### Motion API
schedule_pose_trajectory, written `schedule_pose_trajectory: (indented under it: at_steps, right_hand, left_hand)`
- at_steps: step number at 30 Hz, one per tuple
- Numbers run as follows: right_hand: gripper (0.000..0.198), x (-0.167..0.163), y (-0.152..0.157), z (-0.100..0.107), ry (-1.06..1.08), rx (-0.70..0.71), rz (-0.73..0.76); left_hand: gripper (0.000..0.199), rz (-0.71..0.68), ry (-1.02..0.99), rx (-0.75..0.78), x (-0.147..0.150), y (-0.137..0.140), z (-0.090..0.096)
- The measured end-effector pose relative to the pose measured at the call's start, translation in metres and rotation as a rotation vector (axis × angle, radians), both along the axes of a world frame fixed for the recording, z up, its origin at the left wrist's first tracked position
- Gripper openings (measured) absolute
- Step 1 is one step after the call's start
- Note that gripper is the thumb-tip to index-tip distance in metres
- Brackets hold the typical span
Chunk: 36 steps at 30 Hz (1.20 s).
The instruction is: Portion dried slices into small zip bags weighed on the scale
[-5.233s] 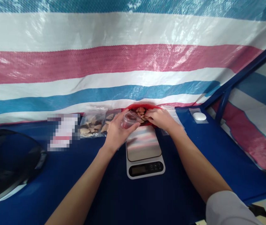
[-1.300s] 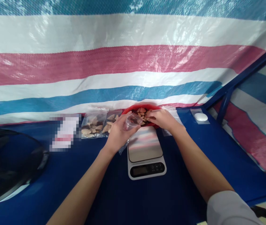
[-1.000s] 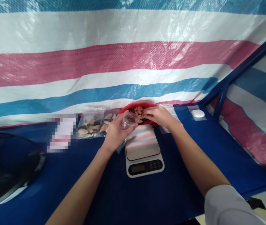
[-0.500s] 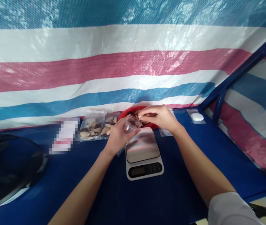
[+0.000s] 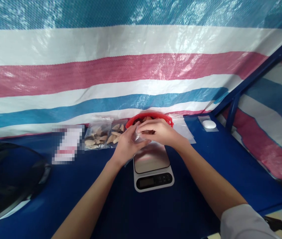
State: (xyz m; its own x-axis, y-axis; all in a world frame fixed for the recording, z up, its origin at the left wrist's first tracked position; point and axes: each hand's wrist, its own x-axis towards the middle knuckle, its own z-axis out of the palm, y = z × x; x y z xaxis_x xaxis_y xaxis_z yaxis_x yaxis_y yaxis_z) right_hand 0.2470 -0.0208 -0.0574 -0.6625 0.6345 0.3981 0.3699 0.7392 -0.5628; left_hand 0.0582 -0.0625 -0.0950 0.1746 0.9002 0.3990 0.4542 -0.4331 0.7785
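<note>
My left hand [image 5: 127, 143] grips a clear plastic bag [image 5: 138, 136] above the back left part of a kitchen scale [image 5: 152, 158]. Over the bag's mouth is my right hand [image 5: 159, 132], its fingers curled together; whatever they hold is hidden. Just behind both hands sits a red basket [image 5: 169, 120] with brownish pieces in it, partly covered by the right hand. The scale has a bare metal plate and a dark display.
Left of the hands lie filled zip bags [image 5: 98, 134] of tan, slice-like pieces. Flat clear bags [image 5: 184, 131] lie right of the basket. Further right is a white oval object [image 5: 209, 124]; a black round object [image 5: 11, 179] stands left. A striped tarp [image 5: 121, 73] hangs behind.
My right hand has moved from the red basket slightly down and left to the mouth of the bag. The left hand stays in nearly the same place with the bag.
</note>
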Motion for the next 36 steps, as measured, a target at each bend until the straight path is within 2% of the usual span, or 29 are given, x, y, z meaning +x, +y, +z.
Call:
schedule_pose_trajectory:
  at_steps: [6, 11, 14, 17, 20, 28, 32, 36]
  right_hand:
    - [0.017, -0.001, -0.001, -0.001, 0.013, -0.089, -0.016]
    - [0.016, 0.014, 0.007, 0.0, 0.203, -0.115, 0.009]
    - [0.018, 0.034, 0.016, 0.001, 0.224, -0.115, -0.107]
    - [0.019, 0.052, 0.026, 0.0, 0.108, -0.096, -0.25]
    - [0.019, 0.058, 0.032, -0.006, -0.074, -0.071, -0.297]
    - [0.027, 0.039, 0.032, -0.025, -0.523, 0.089, -0.473]
    - [0.033, 0.027, 0.031, -0.032, -0.591, 0.143, -0.537]
    - [0.036, 0.023, 0.033, -0.037, -0.62, 0.13, -0.535]
  left_hand:
    - [0.062, 0.002, -0.018, -0.044, -0.001, 0.0, 0.003]
    - [0.052, 0.017, -0.029, -0.038, -0.003, -0.001, 0.009]
    - [0.042, 0.061, -0.014, 0.006, -0.006, 0.0, 0.01]
    - [0.038, 0.112, -0.023, 0.057, -0.008, 0.002, 0.01]
    - [0.042, 0.152, -0.011, 0.062, -0.008, 0.002, 0.009]
    - [0.043, 0.158, 0.008, 0.061, -0.009, 0.003, 0.008]
    - [0.04, 0.148, 0.007, 0.064, -0.009, 0.003, 0.007]
    - [0.04, 0.141, 0.01, 0.073, -0.008, 0.002, 0.008]
